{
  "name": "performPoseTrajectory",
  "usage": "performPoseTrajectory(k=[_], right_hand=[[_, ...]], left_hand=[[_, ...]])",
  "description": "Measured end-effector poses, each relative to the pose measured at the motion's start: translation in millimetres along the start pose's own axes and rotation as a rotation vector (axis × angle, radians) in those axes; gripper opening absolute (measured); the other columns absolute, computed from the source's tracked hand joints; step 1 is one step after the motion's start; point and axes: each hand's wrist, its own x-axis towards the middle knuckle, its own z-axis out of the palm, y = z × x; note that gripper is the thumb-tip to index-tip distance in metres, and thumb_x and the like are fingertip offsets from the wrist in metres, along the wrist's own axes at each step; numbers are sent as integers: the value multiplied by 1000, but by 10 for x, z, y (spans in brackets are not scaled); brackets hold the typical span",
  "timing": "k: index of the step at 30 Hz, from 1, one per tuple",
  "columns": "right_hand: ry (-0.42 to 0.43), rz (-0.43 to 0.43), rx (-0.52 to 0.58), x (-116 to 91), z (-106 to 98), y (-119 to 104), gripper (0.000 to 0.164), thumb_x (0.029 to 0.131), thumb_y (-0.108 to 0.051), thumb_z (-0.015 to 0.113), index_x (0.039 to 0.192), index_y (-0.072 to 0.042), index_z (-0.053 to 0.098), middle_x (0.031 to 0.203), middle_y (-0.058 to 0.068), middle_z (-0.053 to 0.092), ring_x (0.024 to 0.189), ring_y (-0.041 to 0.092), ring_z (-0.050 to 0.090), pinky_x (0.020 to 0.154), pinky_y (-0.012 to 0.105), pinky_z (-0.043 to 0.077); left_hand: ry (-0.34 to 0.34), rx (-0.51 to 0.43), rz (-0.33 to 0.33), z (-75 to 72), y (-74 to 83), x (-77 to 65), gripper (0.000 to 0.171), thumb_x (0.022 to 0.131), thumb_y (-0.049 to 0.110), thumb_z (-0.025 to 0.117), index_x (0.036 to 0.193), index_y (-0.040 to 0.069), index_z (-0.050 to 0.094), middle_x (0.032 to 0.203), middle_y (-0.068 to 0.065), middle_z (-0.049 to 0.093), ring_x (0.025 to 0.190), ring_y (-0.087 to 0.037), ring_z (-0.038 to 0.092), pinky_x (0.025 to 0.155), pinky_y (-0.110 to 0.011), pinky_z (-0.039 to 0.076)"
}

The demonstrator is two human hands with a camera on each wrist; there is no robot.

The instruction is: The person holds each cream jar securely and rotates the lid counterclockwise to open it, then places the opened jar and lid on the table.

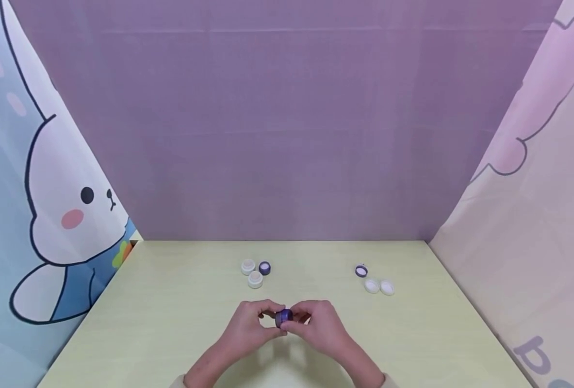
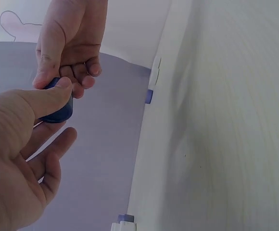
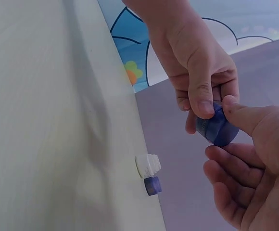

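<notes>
A small dark blue jar (image 1: 284, 318) is held up over the table between both hands. My left hand (image 1: 249, 326) pinches its left side between thumb and fingers. From the right, my right hand (image 1: 319, 326) pinches the opposite end. The right wrist view shows a ribbed band on the jar (image 3: 220, 129) at the left thumb and a smooth blue part at the right thumb. Fingers hide some of its surface. Beyond the hands, to the left, stand two white jars (image 1: 255, 279) and another dark blue jar (image 1: 264, 268), all uncapped.
Farther right on the table (image 1: 180, 291) lie a dark blue lid (image 1: 361, 271) and two white lids (image 1: 387, 288). A purple cloth (image 1: 287, 134) hangs along the far edge, with printed cartoon cloths on both sides.
</notes>
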Motion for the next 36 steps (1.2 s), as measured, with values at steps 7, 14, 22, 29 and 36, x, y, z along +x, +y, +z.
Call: performPoseTrajectory(k=[7, 14, 22, 29, 36], right_hand=[[24, -37, -14, -6, -14, 50, 27, 76, -31, 83, 99, -20, 76, 92, -15, 69, 76, 8, 63, 68, 28, 53], [31, -66, 12, 12, -4, 67, 30, 75, -30, 84, 101, -20, 74, 95, -13, 68, 80, 12, 63, 71, 32, 55], [39, 57, -63, 35, 3, 17, 41, 87, -50, 68, 106, -13, 70, 98, -6, 68, 82, 14, 62, 70, 30, 52], [28, 72, -79, 1, -6, 20, 33, 88, -51, 65, 86, -19, 74, 82, -15, 65, 76, 7, 59, 65, 26, 49], [4, -36, -25, 15, -21, 30, 23, 84, -34, 77, 102, -20, 75, 95, -14, 67, 88, 13, 61, 71, 31, 52]], left_hand=[[5, 17, 14, 17, -19, 17, 34, 74, 40, 84, 103, 25, 74, 96, 21, 69, 85, -1, 64, 74, -43, 50], [36, 36, -31, 26, -71, -4, 42, 73, 49, 82, 107, 28, 71, 104, 20, 66, 99, -7, 61, 80, -36, 48], [74, 80, 31, -7, -89, 20, 39, 69, 35, 88, 105, 27, 74, 99, 21, 65, 95, -9, 58, 76, -37, 48], [84, 89, 60, 45, -79, -16, 41, 65, 31, 90, 103, 26, 76, 96, 22, 64, 91, -6, 55, 72, -33, 47], [87, 116, 70, 29, -112, -19, 39, 67, 36, 89, 103, 30, 75, 95, 24, 63, 90, -8, 57, 72, -34, 48]])
